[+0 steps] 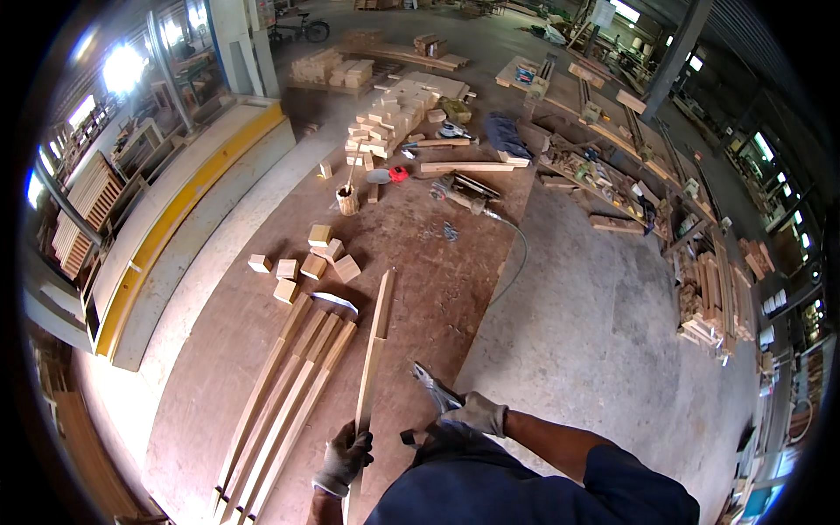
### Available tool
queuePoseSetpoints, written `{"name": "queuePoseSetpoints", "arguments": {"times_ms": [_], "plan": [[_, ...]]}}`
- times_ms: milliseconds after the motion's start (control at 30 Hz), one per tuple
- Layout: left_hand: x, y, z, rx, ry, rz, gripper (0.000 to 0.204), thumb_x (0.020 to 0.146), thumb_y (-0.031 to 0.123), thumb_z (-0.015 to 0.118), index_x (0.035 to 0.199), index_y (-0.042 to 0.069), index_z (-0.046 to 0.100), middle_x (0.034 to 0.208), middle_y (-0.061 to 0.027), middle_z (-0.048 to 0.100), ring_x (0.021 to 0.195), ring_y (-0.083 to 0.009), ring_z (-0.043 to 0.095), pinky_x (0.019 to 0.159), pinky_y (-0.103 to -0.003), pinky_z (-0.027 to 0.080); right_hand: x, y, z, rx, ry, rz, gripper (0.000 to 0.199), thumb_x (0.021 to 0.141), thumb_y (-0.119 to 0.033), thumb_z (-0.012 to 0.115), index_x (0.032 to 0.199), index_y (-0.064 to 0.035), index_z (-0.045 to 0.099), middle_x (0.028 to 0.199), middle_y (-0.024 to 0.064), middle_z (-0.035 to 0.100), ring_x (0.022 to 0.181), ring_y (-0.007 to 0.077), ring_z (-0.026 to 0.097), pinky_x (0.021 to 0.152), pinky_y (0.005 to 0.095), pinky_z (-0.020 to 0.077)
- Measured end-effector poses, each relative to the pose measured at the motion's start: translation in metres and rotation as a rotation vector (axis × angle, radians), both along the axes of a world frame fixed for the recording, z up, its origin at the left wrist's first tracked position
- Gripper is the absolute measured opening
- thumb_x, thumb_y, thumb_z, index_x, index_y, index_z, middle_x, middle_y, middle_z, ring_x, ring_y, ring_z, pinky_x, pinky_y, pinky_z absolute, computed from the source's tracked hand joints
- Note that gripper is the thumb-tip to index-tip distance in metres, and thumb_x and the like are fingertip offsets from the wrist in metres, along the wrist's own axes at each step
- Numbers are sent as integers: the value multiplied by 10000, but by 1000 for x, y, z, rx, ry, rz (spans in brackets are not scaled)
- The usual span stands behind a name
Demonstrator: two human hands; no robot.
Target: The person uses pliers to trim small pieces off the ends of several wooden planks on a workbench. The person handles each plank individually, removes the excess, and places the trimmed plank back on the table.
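two gloved hands, left hand (344,459) gripping wood strip (374,350), right hand (477,413) holding hammer (435,389)

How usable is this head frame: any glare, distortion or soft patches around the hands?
Head view: strong fisheye bending, with black corners; the windows at upper left blow out to white glare. The workbench is evenly lit, with no hard shadows. The gloved left hand on the long wooden strip reads fairly clearly; the right hand and its metal tool are slightly soft.
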State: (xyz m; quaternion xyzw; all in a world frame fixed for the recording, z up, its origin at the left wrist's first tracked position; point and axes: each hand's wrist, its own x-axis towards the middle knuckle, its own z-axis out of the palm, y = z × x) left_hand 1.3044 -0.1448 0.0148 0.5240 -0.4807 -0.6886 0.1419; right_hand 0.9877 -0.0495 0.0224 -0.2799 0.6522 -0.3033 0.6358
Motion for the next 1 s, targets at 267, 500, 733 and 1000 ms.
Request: {"name": "queuePoseSetpoints", "arguments": {"times_ms": [267,500,733,1000], "plan": [[-20,0,26,-157,-354,-160,419,850,363,845,1010,-6,726,689,-64,644,623,-148,647,585,-339,538,-3,8,-36,1,61,109,263,919,-240,765,1027,-6,717,887,-7,659,800,88,580,711,272,504],[-7,7,-28,-199,-346,-151,477,808,433,853,955,2,710,669,-101,627,621,-196,605,609,-400,498,2,-1,-19,10,-78,89,266,965,-252,723,1094,-20,706,920,-14,656,811,83,584,719,262,513],[-10,8,-25,-214,-329,-137,461,812,424,852,916,4,692,672,-102,629,616,-195,590,609,-399,493,2,2,-38,-7,-22,99,255,978,-246,716,1091,-17,702,914,-16,656,798,80,590,698,255,516],[-24,6,-10,-254,-321,-142,436,814,400,848,919,5,694,669,-105,620,613,-196,582,609,-402,483,4,5,-26,-28,-137,55,238,985,-231,707,1083,-14,703,899,-23,665,794,76,595,708,259,523]]}}
